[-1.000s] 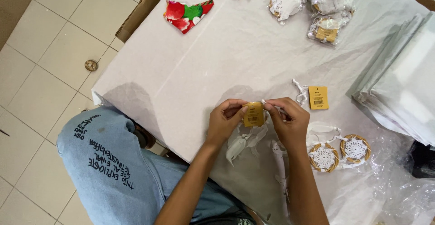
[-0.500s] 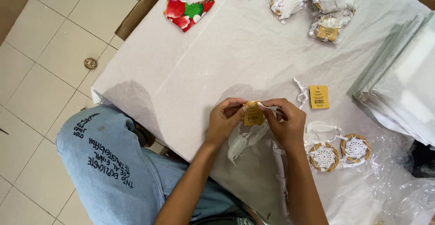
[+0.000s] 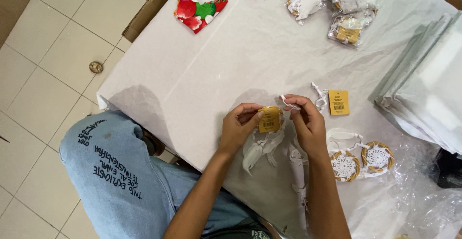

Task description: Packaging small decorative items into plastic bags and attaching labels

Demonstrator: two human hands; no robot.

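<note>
My left hand (image 3: 239, 126) pinches a small yellow paper tag (image 3: 269, 119) over the white table cover (image 3: 192, 75). My right hand (image 3: 306, 122) grips a thin white ribbon loop (image 3: 288, 102) right beside the tag's top edge. White feathers and ribbon (image 3: 262, 147) dangle below both hands. A second yellow tag (image 3: 339, 102) lies flat just right of my right hand, next to a curled white cord (image 3: 318, 94). Two small round wicker hoops with white lace centres (image 3: 362, 160) rest to the right of my right wrist.
A stack of white sheets (image 3: 428, 90) fills the right side. Several bagged items (image 3: 337, 3) lie along the far edge, a red and green cloth piece (image 3: 199, 12) at the far left. Crinkled clear plastic (image 3: 423, 205) lies near right. My knee in blue jeans (image 3: 115, 171) is below the table edge.
The hands stay in place; my right fingers have shifted slightly, working the ribbon at the top of the tag.
</note>
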